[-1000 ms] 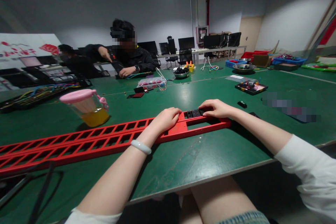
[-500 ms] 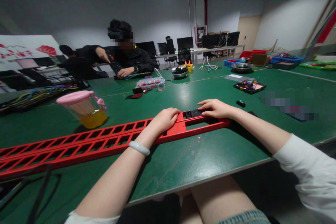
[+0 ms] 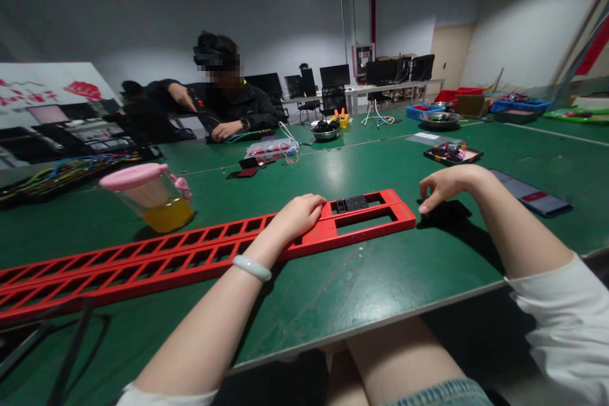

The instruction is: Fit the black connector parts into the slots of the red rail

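Observation:
A long red slotted frame (image 3: 366, 233) lies slantwise on the green table. My left hand (image 3: 297, 219), with a pale bangle at the wrist, rests over it and holds it, fingers curled across its far edge. Just right of those fingers, a black module (image 3: 352, 204) sits in the frame's far slot. Beyond the frame's right end, my right hand (image 3: 445, 187) is low over the table, thumb and fingers bent but apart. Under it is a flat black piece (image 3: 454, 210), partly covered by the hand and its shadow. I see nothing held in the right hand.
A pink-lidded jar (image 3: 166, 212) with yellow liquid stands behind the frame. At the right are a phone (image 3: 535, 193) and a black tray of small parts (image 3: 451, 155). Across the table, a co-worker (image 3: 228, 104) handles a dark tool. Metal bowls (image 3: 326, 132) and boxes stand farther back.
My right hand has left the black module and moved right, to the table beyond the frame's end. The small dark part there is now hidden behind it. My left hand stays put.

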The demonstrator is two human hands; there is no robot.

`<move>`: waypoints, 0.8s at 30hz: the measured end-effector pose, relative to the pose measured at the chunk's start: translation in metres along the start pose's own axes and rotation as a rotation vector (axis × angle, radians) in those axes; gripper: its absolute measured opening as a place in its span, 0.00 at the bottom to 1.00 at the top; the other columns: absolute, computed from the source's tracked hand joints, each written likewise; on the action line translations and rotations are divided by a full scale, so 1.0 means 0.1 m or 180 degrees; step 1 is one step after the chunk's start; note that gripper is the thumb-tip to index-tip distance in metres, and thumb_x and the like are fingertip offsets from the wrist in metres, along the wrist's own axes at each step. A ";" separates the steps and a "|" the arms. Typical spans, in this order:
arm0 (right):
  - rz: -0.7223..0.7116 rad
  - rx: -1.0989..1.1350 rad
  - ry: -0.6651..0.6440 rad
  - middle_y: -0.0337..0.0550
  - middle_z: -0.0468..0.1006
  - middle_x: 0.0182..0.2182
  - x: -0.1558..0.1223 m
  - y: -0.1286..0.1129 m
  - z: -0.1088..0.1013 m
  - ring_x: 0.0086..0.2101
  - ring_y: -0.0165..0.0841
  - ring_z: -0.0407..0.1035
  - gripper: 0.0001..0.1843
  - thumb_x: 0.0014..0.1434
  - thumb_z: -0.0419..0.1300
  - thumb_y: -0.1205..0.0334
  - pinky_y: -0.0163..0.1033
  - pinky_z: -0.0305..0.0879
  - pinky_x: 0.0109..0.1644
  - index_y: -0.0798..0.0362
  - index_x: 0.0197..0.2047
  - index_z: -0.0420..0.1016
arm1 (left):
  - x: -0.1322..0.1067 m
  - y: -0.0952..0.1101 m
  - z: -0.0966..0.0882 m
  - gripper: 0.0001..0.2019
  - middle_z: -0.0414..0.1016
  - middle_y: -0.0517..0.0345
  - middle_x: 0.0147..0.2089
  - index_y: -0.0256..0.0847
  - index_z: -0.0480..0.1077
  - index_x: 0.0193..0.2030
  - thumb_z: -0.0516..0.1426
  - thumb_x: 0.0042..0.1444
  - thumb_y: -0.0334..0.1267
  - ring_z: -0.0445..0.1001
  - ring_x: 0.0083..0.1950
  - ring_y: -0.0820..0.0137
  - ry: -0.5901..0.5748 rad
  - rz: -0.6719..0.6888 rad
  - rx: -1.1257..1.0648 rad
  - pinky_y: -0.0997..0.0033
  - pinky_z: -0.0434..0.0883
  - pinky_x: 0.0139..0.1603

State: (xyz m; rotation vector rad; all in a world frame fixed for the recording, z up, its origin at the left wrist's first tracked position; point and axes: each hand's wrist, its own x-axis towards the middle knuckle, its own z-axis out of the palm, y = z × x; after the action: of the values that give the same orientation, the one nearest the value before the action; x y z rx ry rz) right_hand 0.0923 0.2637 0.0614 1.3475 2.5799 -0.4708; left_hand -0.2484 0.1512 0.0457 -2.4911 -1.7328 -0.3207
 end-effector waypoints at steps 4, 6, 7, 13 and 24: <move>0.0011 -0.0108 0.0147 0.51 0.74 0.38 -0.21 0.04 0.00 0.32 0.42 0.70 0.41 0.32 0.61 0.35 0.40 0.65 0.28 0.51 0.46 0.70 | 0.01 0.00 0.00 0.16 0.72 0.54 0.41 0.40 0.69 0.44 0.43 0.57 0.36 0.70 0.43 0.69 0.0020 -0.0017 -0.0013 0.72 0.65 0.46; 0.0033 -0.0119 0.0347 0.52 0.70 0.44 -0.30 0.03 0.07 0.36 0.43 0.69 0.44 0.33 0.60 0.35 0.42 0.66 0.31 0.48 0.52 0.64 | 0.00 0.00 0.00 0.16 0.72 0.54 0.41 0.40 0.69 0.44 0.43 0.57 0.36 0.70 0.43 0.69 0.0034 -0.0014 -0.0006 0.72 0.65 0.46; 0.0026 -0.0142 0.0489 0.52 0.68 0.46 -0.34 0.02 0.14 0.38 0.44 0.68 0.45 0.34 0.59 0.34 0.43 0.66 0.33 0.46 0.54 0.62 | 0.00 0.00 -0.01 0.15 0.72 0.54 0.41 0.40 0.69 0.44 0.43 0.57 0.36 0.70 0.43 0.69 0.0044 -0.0010 0.0003 0.72 0.65 0.46; -0.0498 -0.0311 0.1621 0.52 0.61 0.52 -0.43 -0.08 0.64 0.50 0.44 0.58 0.30 0.56 0.43 0.42 0.48 0.59 0.48 0.45 0.58 0.55 | -0.02 0.01 -0.02 0.15 0.72 0.54 0.41 0.40 0.69 0.43 0.43 0.58 0.36 0.70 0.42 0.68 0.0082 0.0036 0.0002 0.71 0.66 0.44; -0.0399 -0.0701 0.1876 0.50 0.68 0.42 -0.28 -0.07 0.81 0.40 0.41 0.61 0.25 0.60 0.38 0.47 0.46 0.61 0.39 0.44 0.56 0.59 | -0.01 0.00 0.00 0.15 0.72 0.54 0.41 0.41 0.69 0.44 0.43 0.58 0.36 0.69 0.44 0.68 0.0055 0.0000 -0.0034 0.71 0.65 0.46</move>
State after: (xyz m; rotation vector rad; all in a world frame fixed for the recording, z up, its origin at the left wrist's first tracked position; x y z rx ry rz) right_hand 0.1045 0.2092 -0.0035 1.4105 3.0679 0.2360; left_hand -0.2487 0.1504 0.0450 -2.4881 -1.7294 -0.3512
